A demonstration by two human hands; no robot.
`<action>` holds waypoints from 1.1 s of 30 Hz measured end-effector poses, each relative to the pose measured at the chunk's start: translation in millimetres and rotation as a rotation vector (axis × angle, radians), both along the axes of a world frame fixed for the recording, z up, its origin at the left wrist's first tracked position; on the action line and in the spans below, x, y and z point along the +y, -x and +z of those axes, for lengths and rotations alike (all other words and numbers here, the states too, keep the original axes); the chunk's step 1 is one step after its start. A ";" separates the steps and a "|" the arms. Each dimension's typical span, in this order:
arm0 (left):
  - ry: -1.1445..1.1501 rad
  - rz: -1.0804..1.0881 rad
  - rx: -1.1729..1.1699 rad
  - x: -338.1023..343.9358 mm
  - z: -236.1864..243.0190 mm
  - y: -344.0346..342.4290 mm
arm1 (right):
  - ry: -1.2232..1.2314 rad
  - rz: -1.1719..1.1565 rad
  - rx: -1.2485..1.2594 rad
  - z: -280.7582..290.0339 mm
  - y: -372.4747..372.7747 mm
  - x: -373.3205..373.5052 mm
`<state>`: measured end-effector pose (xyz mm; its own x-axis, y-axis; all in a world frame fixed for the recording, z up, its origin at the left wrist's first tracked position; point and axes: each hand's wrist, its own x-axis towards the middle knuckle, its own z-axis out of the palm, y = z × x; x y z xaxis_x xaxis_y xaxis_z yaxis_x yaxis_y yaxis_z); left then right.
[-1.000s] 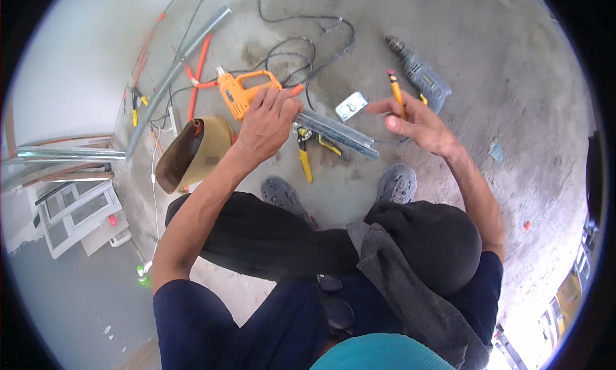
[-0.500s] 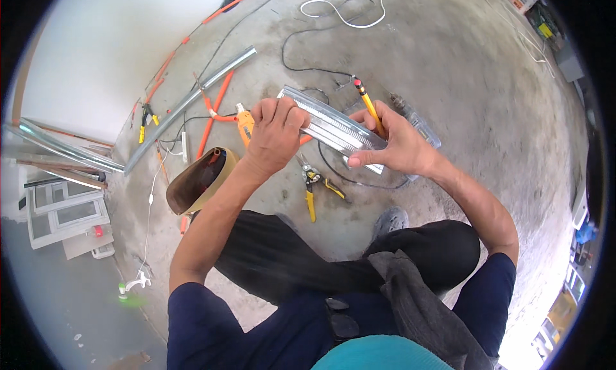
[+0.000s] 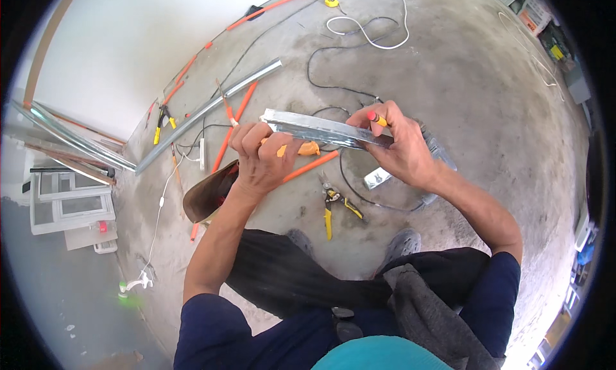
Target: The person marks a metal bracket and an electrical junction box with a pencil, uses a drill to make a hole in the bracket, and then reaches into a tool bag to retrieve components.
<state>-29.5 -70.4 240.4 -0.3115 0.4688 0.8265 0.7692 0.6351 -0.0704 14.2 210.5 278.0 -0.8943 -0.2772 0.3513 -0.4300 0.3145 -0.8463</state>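
Note:
I hold a short shiny metal channel (image 3: 321, 129) level in front of me, above the concrete floor. My left hand (image 3: 260, 159) grips its left end. My right hand (image 3: 394, 145) grips its right end and also pinches a yellow pencil with a red tip (image 3: 377, 118) between the fingers. Below the channel, on the floor, lie yellow-handled snips (image 3: 333, 206), a small metal bracket (image 3: 377, 177) and part of an orange tool (image 3: 301, 149), mostly hidden by my left hand.
A long metal stud (image 3: 205, 117) and orange pipes (image 3: 237, 123) lie along the white wall. Black and white cables (image 3: 362, 33) loop across the floor. A brown hat (image 3: 208, 193) lies left of my knee. White window frames (image 3: 67, 200) and metal profiles (image 3: 70, 142) lean at left.
Both hands lifted the metal channel off the floor and raised it toward me. The view tilted up, so the drill and the orange tool slid mostly out of sight.

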 end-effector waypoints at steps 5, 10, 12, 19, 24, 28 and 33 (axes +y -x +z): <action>0.187 0.005 -0.125 4.8 35.9 -6.8 | 0.027 0.077 0.022 -10.5 9.4 -7.4; 0.144 -0.085 -0.543 -2.4 32.0 0.8 | -0.053 0.108 -0.032 -9.3 23.6 -5.3; 0.124 -0.069 -0.582 -3.5 30.7 0.0 | -0.034 0.082 0.021 -8.8 33.2 7.0; -0.047 0.005 -0.836 -3.9 16.4 -5.2 | 0.438 0.168 -0.234 -43.5 31.7 34.8; -0.090 -0.005 -0.913 16.9 -6.2 1.6 | 0.678 0.017 -0.544 -64.1 29.5 15.8; -0.136 0.027 -0.943 45.8 -21.1 0.2 | 0.712 -0.050 -0.616 -70.7 34.1 22.6; -0.357 -0.192 -1.284 83.3 -126.1 8.9 | 0.632 -0.228 -0.741 -139.3 16.8 90.5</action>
